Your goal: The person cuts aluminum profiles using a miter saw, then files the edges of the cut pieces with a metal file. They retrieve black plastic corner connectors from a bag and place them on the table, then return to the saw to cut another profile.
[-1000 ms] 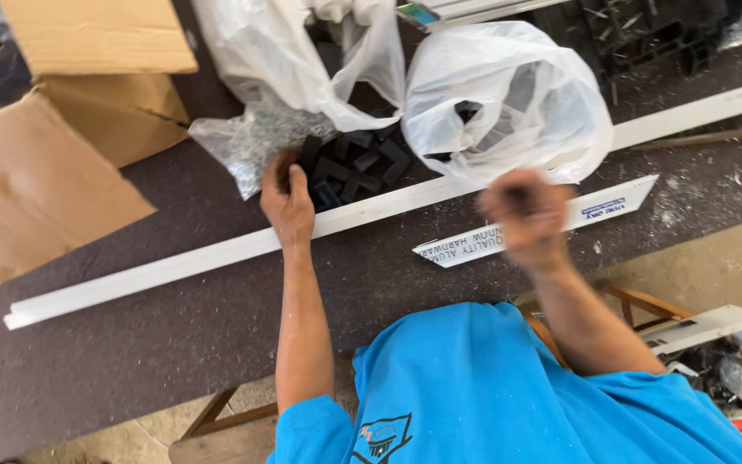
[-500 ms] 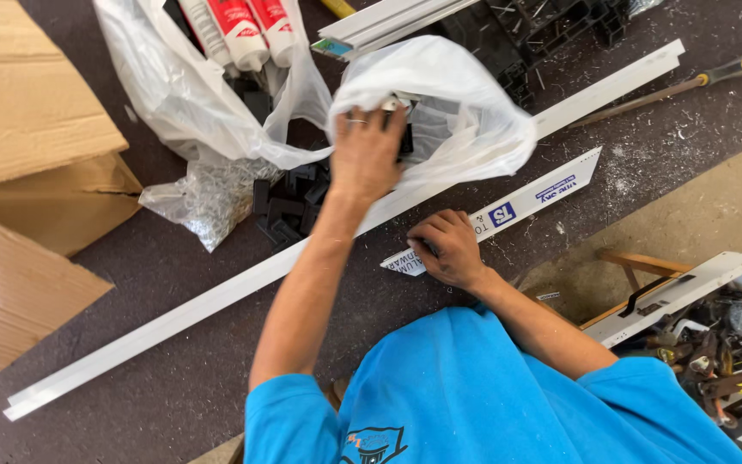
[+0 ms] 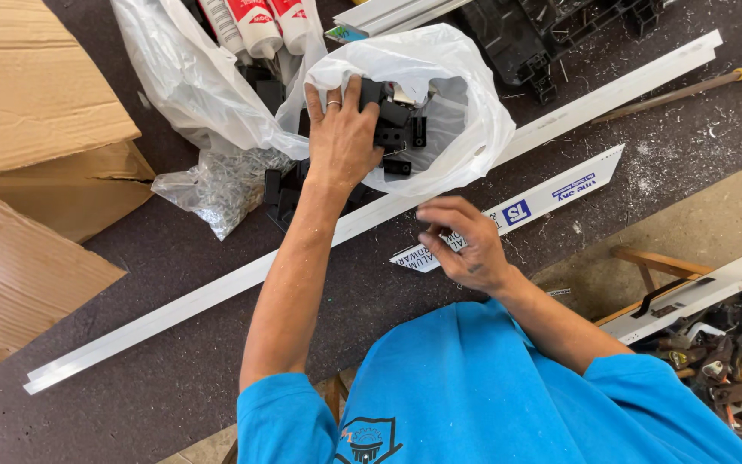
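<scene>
Dark, dusty matting covers the workbench (image 3: 173,395) I am looking down on, with flattened cardboard boxes (image 3: 36,129) along its left side. From my remote seat I see the left hand (image 3: 341,137) reaching into the mouth of a white plastic bag (image 3: 465,129), its fingers curled over a cluster of small black plastic brackets (image 3: 397,129) inside; whether it has actually closed on one I cannot tell. More black pieces (image 3: 281,193) lie on the mat just under that wrist.

My right hand (image 3: 461,245) hovers nearer the body, above a printed white strip (image 3: 526,206) that lies flat on the mat. Its fingers are loosely bent with the fingertips drawn together, and I cannot make out anything between them.

Between the two hands a long white aluminium profile (image 3: 216,292) runs diagonally across the bench, from lower left to upper right, passing under the bag.

Beside the bag on the left sits a second, clear bag holding sealant tubes (image 3: 255,21) with red and white labels, and below it a small bag of screws (image 3: 216,189). A black plastic frame part (image 3: 551,34) lies at the top, a long-handled tool (image 3: 689,86) at the right edge, and a white tray of hand tools (image 3: 723,352) stands at lower right.
</scene>
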